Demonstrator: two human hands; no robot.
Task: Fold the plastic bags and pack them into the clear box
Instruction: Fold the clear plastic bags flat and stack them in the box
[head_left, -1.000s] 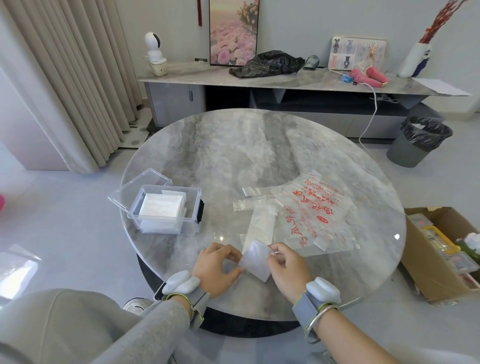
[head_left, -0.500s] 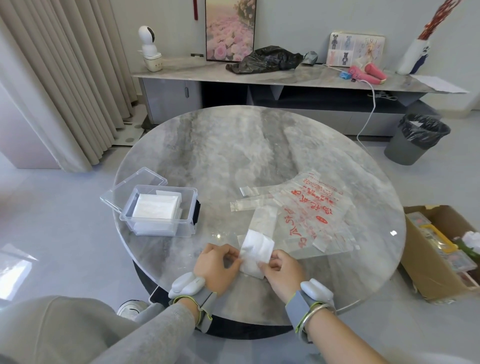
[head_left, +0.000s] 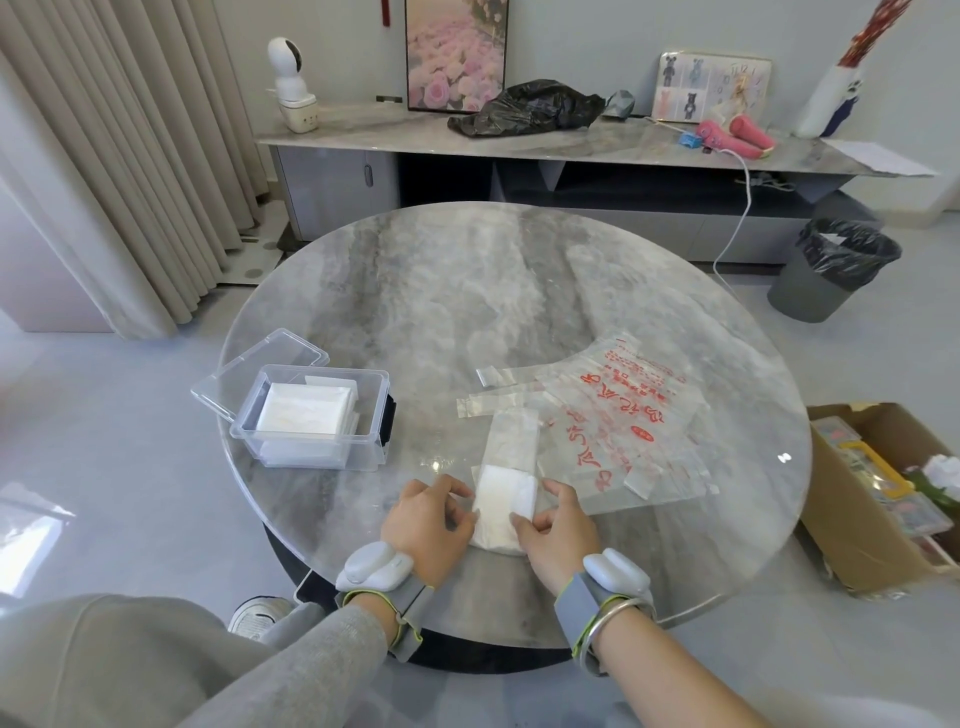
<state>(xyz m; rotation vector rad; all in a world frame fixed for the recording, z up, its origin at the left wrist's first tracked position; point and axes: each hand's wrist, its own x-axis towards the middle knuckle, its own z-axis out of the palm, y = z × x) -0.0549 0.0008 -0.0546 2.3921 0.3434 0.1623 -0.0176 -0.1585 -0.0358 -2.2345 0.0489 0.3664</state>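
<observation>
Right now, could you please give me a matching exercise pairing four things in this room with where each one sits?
Things:
1. clear box
2. folded bag
3. red-printed bags
4. black bag

Places:
A. spread flat on the right of the table
B. on the sideboard by the wall
C. held by the left hand and right hand at the near table edge
D. on the left of the table, open, with white folded bags inside

Pairs: 1-D, 2-C, 3-A, 4-B.
</observation>
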